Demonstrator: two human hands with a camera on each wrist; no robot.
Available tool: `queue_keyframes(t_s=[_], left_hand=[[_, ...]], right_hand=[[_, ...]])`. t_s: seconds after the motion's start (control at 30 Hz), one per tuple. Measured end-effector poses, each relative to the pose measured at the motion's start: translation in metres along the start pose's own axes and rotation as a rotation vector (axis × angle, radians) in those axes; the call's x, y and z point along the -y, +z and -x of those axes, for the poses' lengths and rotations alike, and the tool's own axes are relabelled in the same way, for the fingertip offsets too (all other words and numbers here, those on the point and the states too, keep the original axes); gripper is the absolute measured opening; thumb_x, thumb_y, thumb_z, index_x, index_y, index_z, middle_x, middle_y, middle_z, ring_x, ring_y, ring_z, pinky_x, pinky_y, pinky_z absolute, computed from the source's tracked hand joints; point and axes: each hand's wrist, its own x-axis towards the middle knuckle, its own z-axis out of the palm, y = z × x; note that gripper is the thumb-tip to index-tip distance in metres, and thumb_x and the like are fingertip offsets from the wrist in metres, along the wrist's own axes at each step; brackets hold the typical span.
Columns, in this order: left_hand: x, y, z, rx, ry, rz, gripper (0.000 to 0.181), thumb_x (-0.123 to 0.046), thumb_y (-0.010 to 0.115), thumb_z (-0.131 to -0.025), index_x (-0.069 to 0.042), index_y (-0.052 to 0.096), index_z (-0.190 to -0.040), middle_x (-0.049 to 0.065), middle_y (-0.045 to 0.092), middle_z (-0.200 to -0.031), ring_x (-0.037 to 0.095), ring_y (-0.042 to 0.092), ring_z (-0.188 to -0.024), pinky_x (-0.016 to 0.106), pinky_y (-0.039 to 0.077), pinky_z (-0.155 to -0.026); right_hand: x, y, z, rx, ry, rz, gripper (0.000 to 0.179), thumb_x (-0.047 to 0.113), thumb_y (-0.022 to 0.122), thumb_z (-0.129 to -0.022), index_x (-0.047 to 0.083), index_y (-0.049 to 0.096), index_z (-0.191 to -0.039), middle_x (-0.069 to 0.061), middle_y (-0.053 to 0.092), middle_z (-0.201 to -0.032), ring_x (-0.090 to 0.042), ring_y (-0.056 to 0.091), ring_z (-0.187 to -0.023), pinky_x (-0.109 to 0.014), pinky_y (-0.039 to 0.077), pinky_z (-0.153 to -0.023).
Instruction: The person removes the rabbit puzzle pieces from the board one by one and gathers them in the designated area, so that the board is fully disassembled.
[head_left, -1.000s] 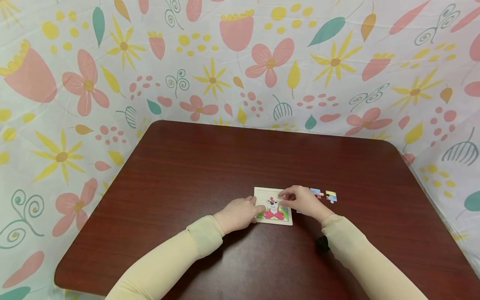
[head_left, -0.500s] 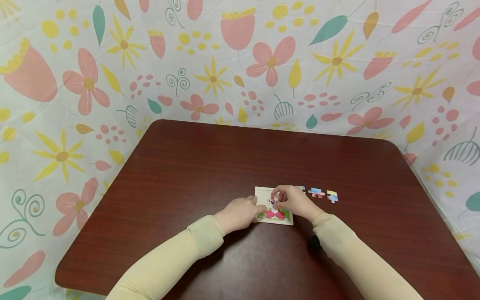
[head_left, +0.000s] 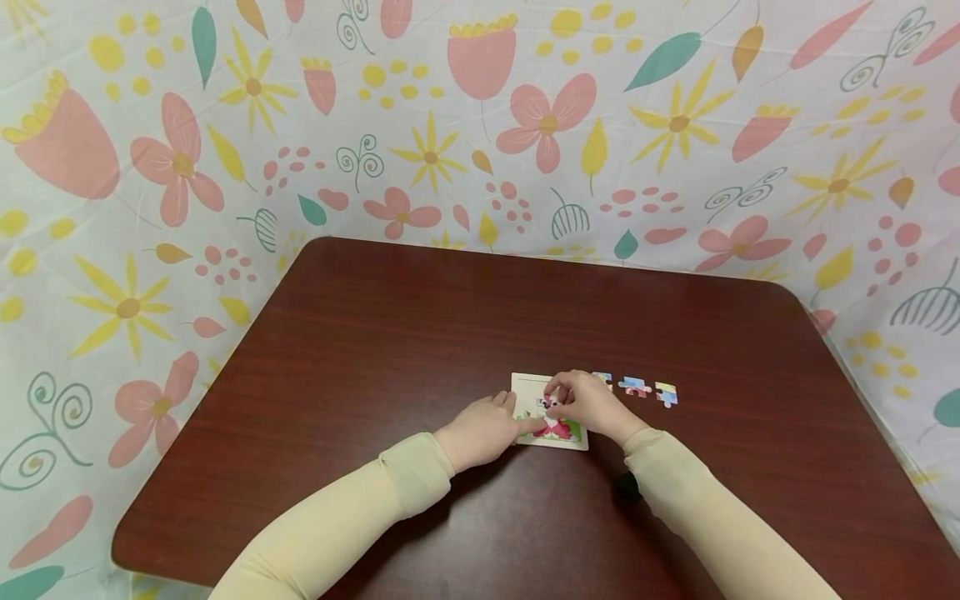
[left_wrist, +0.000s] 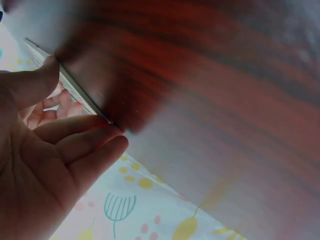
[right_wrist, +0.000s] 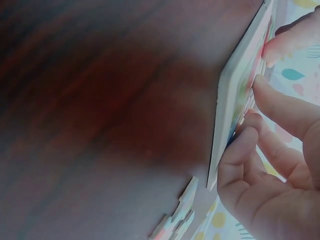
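Observation:
A small square jigsaw board (head_left: 525, 386) with a pale frame lies on the table, partly filled with a picture of a pink and white cartoon animal. My left hand (head_left: 480, 431) rests at its left side; the fingers touch the outer edge and the straight thumb lies on the picture. In the left wrist view the fingertips meet the board's edge (left_wrist: 80, 92). My right hand (head_left: 590, 406) pinches a puzzle piece (head_left: 549, 404) over the animal's face, between thumb and index finger. The right wrist view shows these fingertips low on the board (right_wrist: 225, 100); the piece itself is mostly hidden.
Right of the board lie loose puzzle pieces: one (head_left: 602, 380) partly behind the right hand, a blue and red one (head_left: 636, 387) and a yellow and blue one (head_left: 666, 393). A flower-patterned cloth (head_left: 480, 167) hangs behind the brown table (head_left: 420, 325).
My right hand has moved left over the board's picture and now stays there, uncovering a loose piece. My left thumb has slid further right onto the picture.

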Motion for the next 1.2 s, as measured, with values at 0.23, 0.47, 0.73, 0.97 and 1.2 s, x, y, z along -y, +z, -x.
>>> queue_keyframes(t_s=[0.23, 0.47, 0.73, 0.97, 1.2], left_hand=[[0.002, -0.001, -0.001, 0.007, 0.033, -0.009, 0.046, -0.024, 0.059, -0.093, -0.042, 0.051, -0.134, 0.016, 0.062, -0.114, 0.026, 0.061, -0.108, 0.031, 0.051, -0.086], [-0.001, 0.001, -0.002, 0.000, 0.035, -0.048, 0.042, -0.020, 0.055, -0.095, -0.040, 0.054, -0.132, 0.010, 0.063, -0.117, 0.020, 0.060, -0.108, 0.029, 0.048, -0.089], [-0.007, 0.000, -0.004, 0.008, 0.066, 0.008, 0.044, -0.014, 0.057, -0.093, -0.029, 0.054, -0.135, 0.004, 0.060, -0.128, 0.016, 0.056, -0.119, 0.027, 0.045, -0.096], [-0.007, -0.002, -0.009, 0.064, 0.033, 0.053, 0.045, -0.016, 0.059, -0.090, -0.027, 0.056, -0.133, 0.003, 0.061, -0.125, 0.017, 0.057, -0.116, 0.028, 0.050, -0.088], [-0.011, -0.004, -0.011, 0.083, 0.019, 0.048, 0.037, -0.028, 0.062, -0.091, -0.029, 0.061, -0.128, 0.001, 0.064, -0.121, 0.015, 0.061, -0.111, 0.026, 0.053, -0.077]], right_hand=[[0.000, -0.001, 0.000, 0.006, 0.009, -0.015, 0.023, 0.014, 0.078, -0.078, 0.008, 0.065, -0.095, -0.003, 0.054, -0.077, -0.015, 0.048, -0.067, -0.029, 0.042, -0.060], [-0.002, 0.001, 0.000, 0.009, 0.007, -0.043, 0.023, 0.012, 0.077, -0.078, 0.007, 0.063, -0.096, -0.003, 0.053, -0.077, -0.015, 0.048, -0.067, -0.029, 0.042, -0.061], [-0.002, -0.003, 0.001, 0.026, 0.014, -0.078, 0.022, 0.012, 0.076, -0.079, 0.006, 0.064, -0.096, -0.003, 0.052, -0.076, -0.016, 0.049, -0.068, -0.030, 0.043, -0.061], [-0.002, -0.003, 0.002, 0.019, 0.006, -0.083, 0.024, 0.011, 0.077, -0.078, 0.006, 0.066, -0.100, -0.003, 0.053, -0.077, -0.016, 0.048, -0.068, -0.029, 0.043, -0.061], [-0.002, 0.000, 0.002, 0.030, 0.008, -0.073, 0.022, 0.013, 0.076, -0.080, 0.007, 0.065, -0.098, -0.003, 0.053, -0.078, -0.016, 0.048, -0.068, -0.029, 0.042, -0.060]])
